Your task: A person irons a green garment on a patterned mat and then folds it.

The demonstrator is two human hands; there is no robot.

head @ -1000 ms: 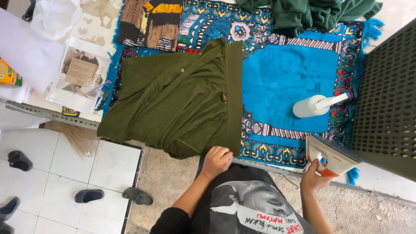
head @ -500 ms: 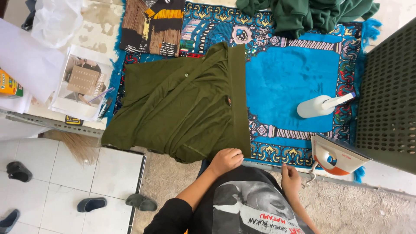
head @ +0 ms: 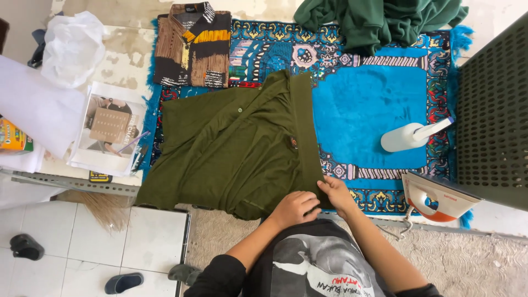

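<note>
An olive green shirt (head: 236,148) lies spread on a blue patterned mat (head: 374,104), its right side folded over in a straight edge. My left hand (head: 296,208) rests closed on the shirt's near hem. Beside it, my right hand (head: 335,193) pinches the lower corner of the folded edge. Both hands touch each other at the table's near edge.
A clothes iron (head: 437,198) stands at the near right, a white spray bottle (head: 410,136) lies on the mat. A folded brown and black shirt (head: 192,47) and dark green clothes (head: 385,19) lie at the back. A dark perforated basket (head: 492,110) stands right; papers (head: 107,129) left.
My right hand left the iron and moved left to the shirt's near corner beside my left hand. The view shifted so the shirt sits more central.
</note>
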